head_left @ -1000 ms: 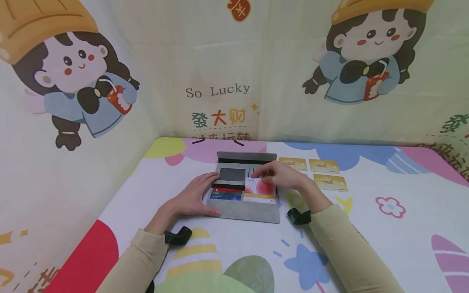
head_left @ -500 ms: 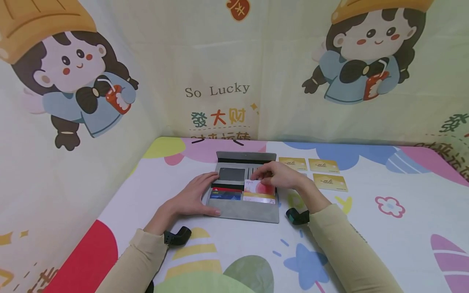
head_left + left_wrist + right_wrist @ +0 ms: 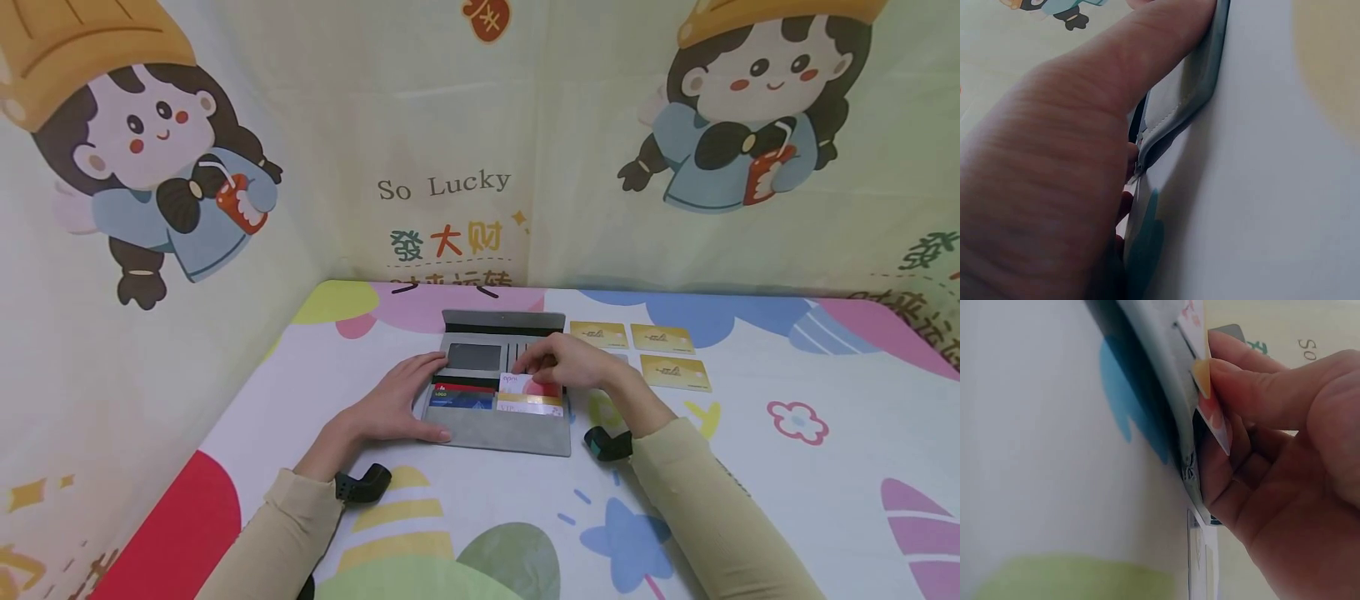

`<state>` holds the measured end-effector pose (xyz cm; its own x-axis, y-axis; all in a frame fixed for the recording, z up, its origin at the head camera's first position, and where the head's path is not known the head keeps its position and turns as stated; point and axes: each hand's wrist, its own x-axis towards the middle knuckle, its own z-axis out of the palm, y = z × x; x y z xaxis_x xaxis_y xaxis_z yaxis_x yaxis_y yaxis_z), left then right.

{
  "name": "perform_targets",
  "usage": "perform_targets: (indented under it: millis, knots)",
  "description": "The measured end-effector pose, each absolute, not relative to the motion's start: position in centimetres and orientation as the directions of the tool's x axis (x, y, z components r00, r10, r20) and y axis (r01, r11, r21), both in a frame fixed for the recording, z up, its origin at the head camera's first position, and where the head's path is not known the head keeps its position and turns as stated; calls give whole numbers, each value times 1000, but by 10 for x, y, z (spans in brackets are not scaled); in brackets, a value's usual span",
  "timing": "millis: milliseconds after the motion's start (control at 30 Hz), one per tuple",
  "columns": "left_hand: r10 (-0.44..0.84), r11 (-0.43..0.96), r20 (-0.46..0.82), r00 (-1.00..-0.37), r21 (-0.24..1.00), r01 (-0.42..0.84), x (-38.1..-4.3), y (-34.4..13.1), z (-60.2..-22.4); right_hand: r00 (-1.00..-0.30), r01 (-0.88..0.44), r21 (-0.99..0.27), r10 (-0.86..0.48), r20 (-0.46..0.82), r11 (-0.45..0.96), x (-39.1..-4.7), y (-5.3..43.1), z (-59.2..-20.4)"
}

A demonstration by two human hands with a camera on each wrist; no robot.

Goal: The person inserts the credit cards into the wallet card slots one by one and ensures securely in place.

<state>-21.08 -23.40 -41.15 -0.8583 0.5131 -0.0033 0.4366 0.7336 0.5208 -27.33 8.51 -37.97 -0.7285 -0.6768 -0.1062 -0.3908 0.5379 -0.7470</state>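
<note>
A grey wallet [image 3: 510, 435] lies spread on the table. My left hand [image 3: 390, 402] rests at its left side, thumb on the lower corner and fingertips on the edge further up; the left wrist view shows the thumb [image 3: 1160, 40] lying along the wallet. At the right-hand slots my right hand [image 3: 576, 362] pinches the top of a pink and white card [image 3: 528, 397], whose yellow-banded lower part shows. In the right wrist view the thumb [image 3: 1260, 394] presses the card [image 3: 1213, 415] beside the wallet's edge [image 3: 1163, 369]. A blue card with a red top [image 3: 461, 397] sits in the left-hand slot.
Several gold cards [image 3: 676, 373] lie on the table right of the wallet, one mostly hidden by my right hand. A patterned cloth covers the table [image 3: 750, 500]. Printed curtains [image 3: 585, 192] hang behind it.
The pink and white card has slid slightly down toward me in the wallet, my right fingers moving with it. My left hand keeps its place.
</note>
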Motion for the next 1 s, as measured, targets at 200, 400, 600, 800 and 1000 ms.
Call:
perform_targets:
  millis: [200,400,600,800,1000]
  knots:
    - [508,738,-1,-862,516,434,-213,-235,-413,-759,-364,-767,-646,-84,528,-275,87,-380]
    - [506,739,-7,-863,520,429,-216,-236,-413,-769,-355,-772,-634,-78,526,-278,86,-381]
    - [508,740,-5,-861,515,433,-218,-236,-413,-750,-379,-761,-656,-81,527,-279,85,-379]
    - [510,737,-1,-860,517,436,-220,-238,-413,-742,-387,-746,-663,-97,542,-279,82,-378]
    - [516,736,-4,-857,514,441,-222,-238,-412,-739,-379,-731,-661,-129,567,-280,78,-378]
